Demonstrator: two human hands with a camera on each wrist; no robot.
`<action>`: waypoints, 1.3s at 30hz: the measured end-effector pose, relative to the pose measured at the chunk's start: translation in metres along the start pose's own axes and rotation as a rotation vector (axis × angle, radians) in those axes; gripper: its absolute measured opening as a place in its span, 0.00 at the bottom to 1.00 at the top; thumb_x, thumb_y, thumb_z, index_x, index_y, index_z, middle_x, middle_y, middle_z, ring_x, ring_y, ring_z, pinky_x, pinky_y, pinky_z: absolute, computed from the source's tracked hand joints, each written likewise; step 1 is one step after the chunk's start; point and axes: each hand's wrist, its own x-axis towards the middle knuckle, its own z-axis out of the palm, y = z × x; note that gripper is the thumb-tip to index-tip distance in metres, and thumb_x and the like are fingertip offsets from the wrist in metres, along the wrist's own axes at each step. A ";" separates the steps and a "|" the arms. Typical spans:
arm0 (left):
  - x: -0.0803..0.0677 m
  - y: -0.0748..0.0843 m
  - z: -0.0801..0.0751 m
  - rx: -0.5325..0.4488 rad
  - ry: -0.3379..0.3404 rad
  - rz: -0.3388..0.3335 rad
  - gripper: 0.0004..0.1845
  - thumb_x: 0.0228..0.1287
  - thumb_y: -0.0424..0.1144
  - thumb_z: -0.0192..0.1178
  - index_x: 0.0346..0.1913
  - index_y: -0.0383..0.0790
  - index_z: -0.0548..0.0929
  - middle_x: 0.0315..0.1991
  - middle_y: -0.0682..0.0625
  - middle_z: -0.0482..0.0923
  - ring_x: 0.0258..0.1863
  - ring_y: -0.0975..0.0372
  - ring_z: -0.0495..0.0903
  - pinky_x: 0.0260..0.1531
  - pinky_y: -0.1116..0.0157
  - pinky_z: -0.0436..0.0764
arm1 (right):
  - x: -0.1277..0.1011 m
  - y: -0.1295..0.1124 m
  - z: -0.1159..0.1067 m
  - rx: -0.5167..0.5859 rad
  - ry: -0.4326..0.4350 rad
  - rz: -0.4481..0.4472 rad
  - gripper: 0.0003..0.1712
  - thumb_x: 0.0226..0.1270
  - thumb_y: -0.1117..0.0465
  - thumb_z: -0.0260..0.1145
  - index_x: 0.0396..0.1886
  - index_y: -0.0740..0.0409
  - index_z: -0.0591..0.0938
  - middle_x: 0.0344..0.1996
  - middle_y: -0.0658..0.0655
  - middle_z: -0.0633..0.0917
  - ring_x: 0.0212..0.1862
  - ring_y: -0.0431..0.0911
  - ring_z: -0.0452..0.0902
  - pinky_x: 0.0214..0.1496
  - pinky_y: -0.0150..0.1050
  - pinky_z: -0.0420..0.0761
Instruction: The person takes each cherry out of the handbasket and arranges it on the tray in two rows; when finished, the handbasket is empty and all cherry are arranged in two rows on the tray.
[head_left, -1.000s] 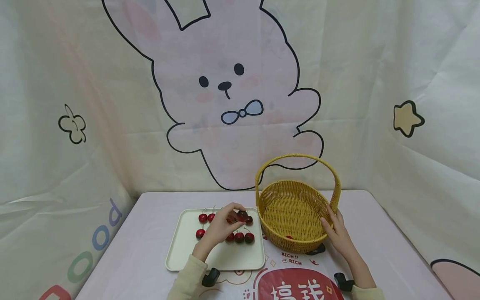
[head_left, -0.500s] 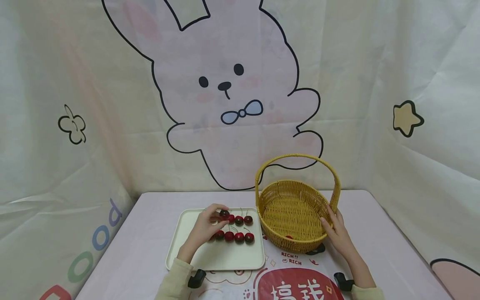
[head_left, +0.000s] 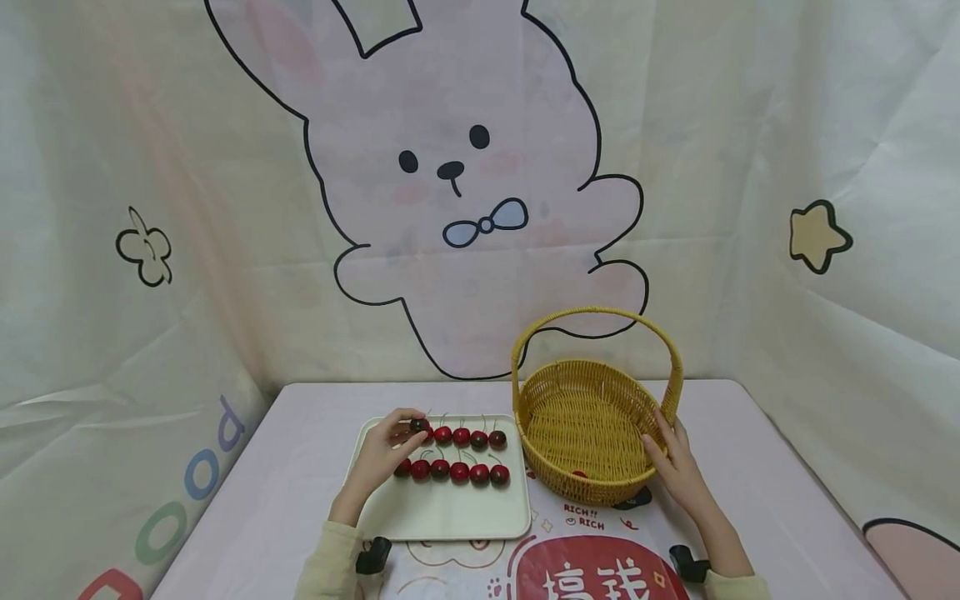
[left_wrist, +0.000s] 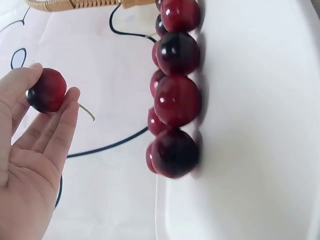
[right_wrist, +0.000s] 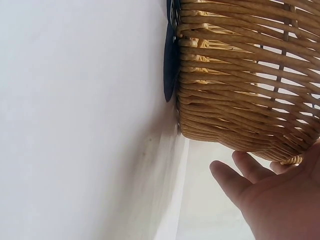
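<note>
In the head view my left hand (head_left: 382, 454) is over the left part of a cream tray (head_left: 450, 521). Its thumb and fingertips pinch a dark red cherry (left_wrist: 48, 91), whose thin stem shows in the left wrist view. Two rows of cherries lie on the tray: a back row (head_left: 461, 437) beside the held cherry and a front row (head_left: 459, 472), partly hidden by the hand. To the right stands a yellow wicker basket (head_left: 585, 417) with a tall handle. My right hand (head_left: 681, 467) holds its right side near the handle's base; fingers (right_wrist: 230, 180) lie against the outer wall.
The basket stands close to the tray's right edge. A small red spot (head_left: 580, 474) shows at the basket's near rim; what it is I cannot tell. A printed cloth (head_left: 592, 567) covers the table's front, and a fabric backdrop (head_left: 480, 333) rises behind.
My left hand has moved left along the back row with a cherry in its fingers, uncovering more cherries in both rows. The right hand and basket stay put.
</note>
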 end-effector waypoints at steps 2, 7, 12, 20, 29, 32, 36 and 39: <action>-0.001 -0.006 -0.004 -0.012 0.000 0.006 0.15 0.55 0.27 0.63 0.47 0.28 0.77 0.42 0.37 0.80 0.41 0.46 0.81 0.43 0.50 0.79 | 0.000 0.000 0.000 0.004 -0.001 -0.001 0.36 0.73 0.55 0.49 0.72 0.64 0.48 0.70 0.72 0.42 0.66 0.74 0.46 0.55 0.74 0.55; -0.005 -0.015 -0.014 0.030 0.012 0.027 0.18 0.53 0.25 0.64 0.49 0.27 0.77 0.44 0.34 0.78 0.44 0.43 0.78 0.43 0.47 0.78 | 0.001 0.001 0.001 0.007 -0.001 -0.012 0.35 0.73 0.55 0.49 0.72 0.64 0.48 0.70 0.72 0.41 0.66 0.74 0.46 0.55 0.74 0.55; -0.010 -0.026 -0.021 0.093 0.053 0.026 0.20 0.51 0.23 0.64 0.50 0.29 0.79 0.45 0.35 0.78 0.42 0.44 0.76 0.40 0.47 0.79 | 0.001 0.001 0.001 0.014 0.003 -0.019 0.35 0.73 0.55 0.49 0.72 0.64 0.48 0.70 0.72 0.42 0.65 0.74 0.46 0.55 0.74 0.55; -0.013 -0.071 -0.030 0.152 0.098 -0.019 0.20 0.49 0.24 0.66 0.49 0.31 0.80 0.46 0.38 0.79 0.44 0.47 0.78 0.43 0.52 0.80 | -0.001 -0.002 0.000 0.013 0.000 -0.016 0.35 0.73 0.56 0.49 0.72 0.63 0.48 0.70 0.72 0.42 0.65 0.74 0.46 0.55 0.74 0.56; -0.011 -0.087 -0.032 0.174 0.074 -0.166 0.20 0.48 0.21 0.66 0.48 0.29 0.80 0.47 0.36 0.78 0.49 0.44 0.77 0.50 0.54 0.77 | 0.000 -0.003 -0.001 0.010 -0.008 -0.019 0.35 0.72 0.58 0.50 0.72 0.63 0.48 0.70 0.72 0.42 0.65 0.74 0.47 0.54 0.74 0.57; -0.009 -0.089 -0.034 0.177 0.061 -0.230 0.19 0.48 0.21 0.65 0.47 0.28 0.80 0.47 0.35 0.77 0.50 0.44 0.77 0.52 0.55 0.76 | 0.001 -0.002 -0.001 0.013 -0.002 -0.026 0.35 0.72 0.58 0.50 0.72 0.63 0.49 0.70 0.73 0.42 0.65 0.74 0.47 0.54 0.74 0.56; -0.008 -0.087 -0.036 0.212 0.029 -0.271 0.17 0.46 0.19 0.65 0.43 0.28 0.81 0.44 0.36 0.78 0.48 0.42 0.78 0.50 0.53 0.77 | 0.001 0.000 -0.001 0.015 0.004 -0.029 0.35 0.72 0.58 0.50 0.72 0.65 0.49 0.69 0.73 0.43 0.65 0.74 0.47 0.55 0.73 0.56; -0.006 -0.084 -0.038 0.248 0.002 -0.291 0.16 0.45 0.19 0.66 0.41 0.29 0.81 0.42 0.36 0.79 0.46 0.41 0.79 0.48 0.52 0.77 | 0.001 0.000 0.000 0.013 0.004 -0.026 0.35 0.72 0.57 0.50 0.72 0.65 0.50 0.69 0.72 0.43 0.65 0.74 0.47 0.55 0.73 0.56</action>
